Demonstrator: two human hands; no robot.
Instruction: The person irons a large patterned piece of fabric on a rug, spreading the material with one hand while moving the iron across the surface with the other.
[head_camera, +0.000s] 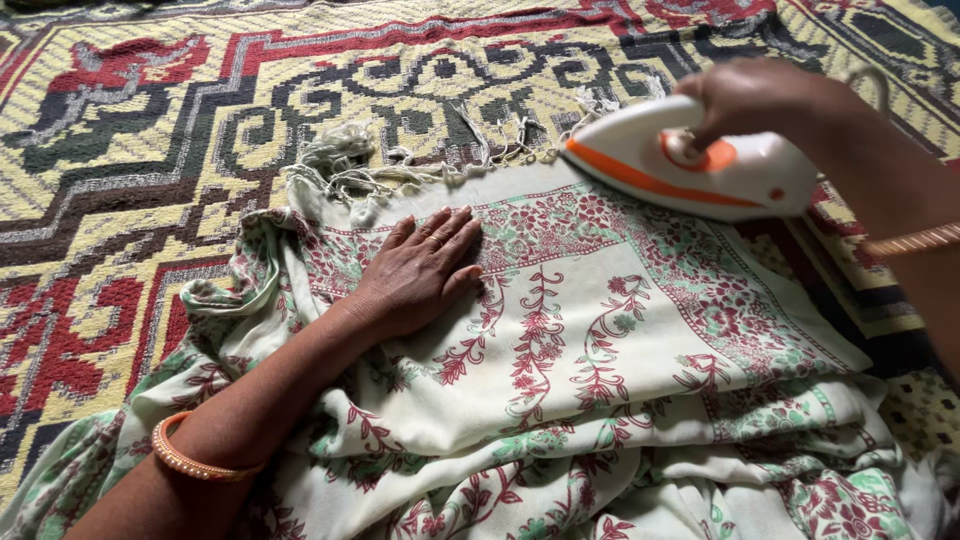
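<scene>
White iron (690, 160) gripped by right hand (755, 95); left hand (420, 270) flat on shawl (600, 340).

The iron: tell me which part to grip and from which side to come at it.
Grip the iron by the handle arching along its top, coming from above and behind its wide rear end. The right hand already wraps that handle, the pointed tip faces away over the floral cloth, and the soleplate faces down.

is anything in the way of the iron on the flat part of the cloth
Yes: the left hand lies flat on the floral cloth, left of the iron in the right hand. Otherwise that flat stretch is bare.
</scene>
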